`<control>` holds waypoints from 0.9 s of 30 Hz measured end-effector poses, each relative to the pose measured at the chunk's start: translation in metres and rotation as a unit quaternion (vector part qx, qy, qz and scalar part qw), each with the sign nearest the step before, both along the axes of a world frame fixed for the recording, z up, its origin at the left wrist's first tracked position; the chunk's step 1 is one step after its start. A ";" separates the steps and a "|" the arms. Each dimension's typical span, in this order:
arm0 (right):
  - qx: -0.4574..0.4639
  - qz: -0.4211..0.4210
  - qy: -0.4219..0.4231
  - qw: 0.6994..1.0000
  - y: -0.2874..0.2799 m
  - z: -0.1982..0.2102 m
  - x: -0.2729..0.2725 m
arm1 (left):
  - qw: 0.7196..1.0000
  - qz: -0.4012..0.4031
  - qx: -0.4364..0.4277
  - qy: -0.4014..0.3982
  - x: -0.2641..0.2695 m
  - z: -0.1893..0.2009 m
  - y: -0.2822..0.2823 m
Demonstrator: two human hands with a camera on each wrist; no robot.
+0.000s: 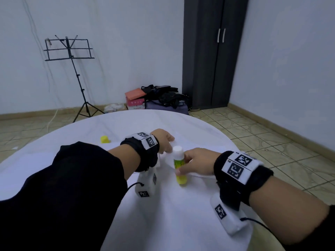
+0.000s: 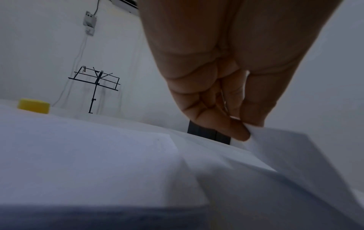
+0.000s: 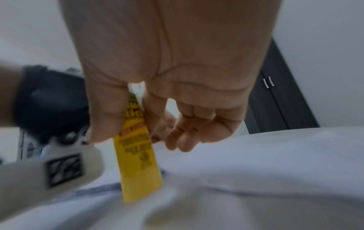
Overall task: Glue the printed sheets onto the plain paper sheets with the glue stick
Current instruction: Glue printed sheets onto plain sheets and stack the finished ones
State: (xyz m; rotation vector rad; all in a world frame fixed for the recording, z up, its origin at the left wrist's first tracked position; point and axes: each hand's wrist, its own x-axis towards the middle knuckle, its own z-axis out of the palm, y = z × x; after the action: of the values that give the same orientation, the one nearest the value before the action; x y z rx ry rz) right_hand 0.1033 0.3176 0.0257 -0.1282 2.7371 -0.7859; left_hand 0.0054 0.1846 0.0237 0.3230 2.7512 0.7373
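Head view: one glue stick [image 1: 179, 164], one cap [image 1: 104, 139].

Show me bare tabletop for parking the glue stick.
Free: far table beyond the left hand; the near middle between both forearms; the patch left of the yellow cap. Crowded: centre, where the paper sheet, right hand and glue stick meet.

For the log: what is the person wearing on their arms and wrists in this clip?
Both wrists carry black fabric bands with white panels printed with black square fiducial markers: left band, right band. Under each wrist hangs a white camera pod, also marker-tagged, trailing a thin black cable: left pod, right pod. The left arm has a loose black sleeve pushed up the forearm. Both hands are bare.
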 end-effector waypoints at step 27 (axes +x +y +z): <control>-0.126 0.001 0.179 0.976 -0.177 -0.001 0.020 | 0.935 -0.141 -0.325 -0.012 0.164 -0.031 -0.207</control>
State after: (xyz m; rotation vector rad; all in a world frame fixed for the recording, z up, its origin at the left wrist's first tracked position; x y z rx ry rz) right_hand 0.1231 0.1401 0.0245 -0.3573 2.9484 -1.2139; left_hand 0.1692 -0.0220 -0.0073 0.5285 2.6512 -0.2461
